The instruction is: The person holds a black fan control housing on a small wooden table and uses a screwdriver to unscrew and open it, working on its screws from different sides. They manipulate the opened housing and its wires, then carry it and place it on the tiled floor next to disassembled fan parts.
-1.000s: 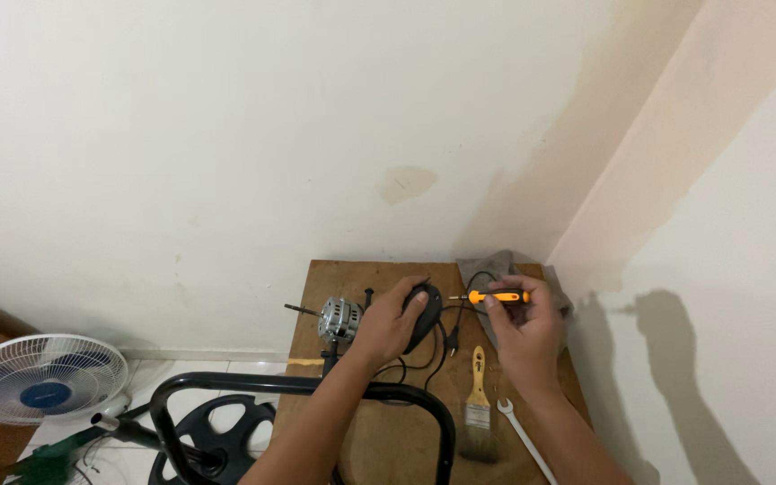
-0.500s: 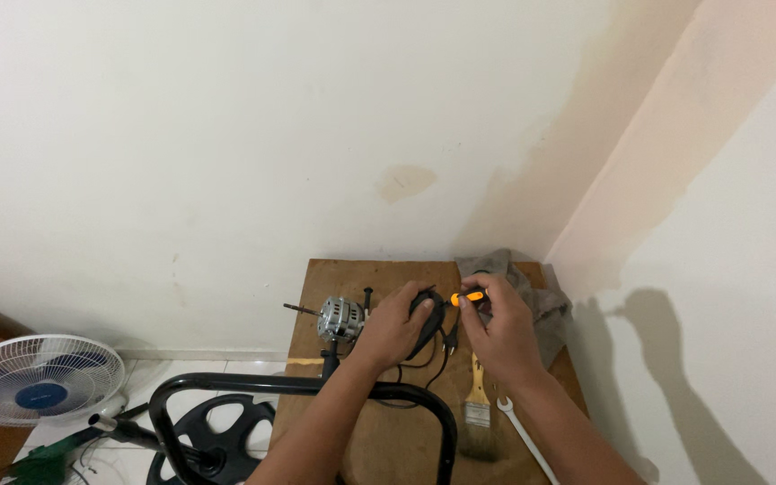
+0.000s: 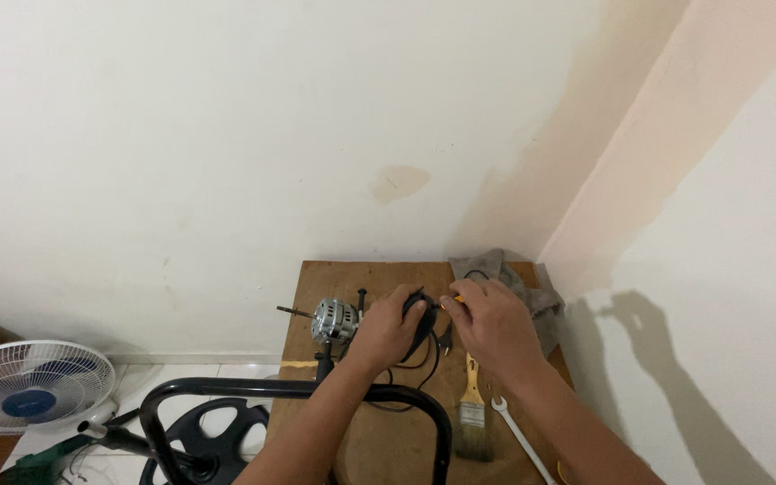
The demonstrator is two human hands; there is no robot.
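Note:
On a small wooden table [image 3: 365,274] in the corner, my left hand [image 3: 386,330] grips a black rounded part [image 3: 422,314] with black wires trailing from it. My right hand [image 3: 491,325] holds an orange-handled screwdriver [image 3: 454,300]; only a bit of the handle shows between my fingers. The two hands are close together, almost touching, over the black part. A silver fan motor [image 3: 334,320] with a thin shaft pointing left lies just left of my left hand.
A paintbrush [image 3: 471,413] and a wrench [image 3: 518,436] lie on the table near my right forearm. A grey rag [image 3: 532,292] sits at the back right corner. A black tubular frame [image 3: 226,391], a black round base [image 3: 235,431] and a white fan [image 3: 29,395] are at lower left.
My right hand has moved left toward the black part and closed over the screwdriver, whose orange handle is now mostly hidden. The left hand stays on the black part.

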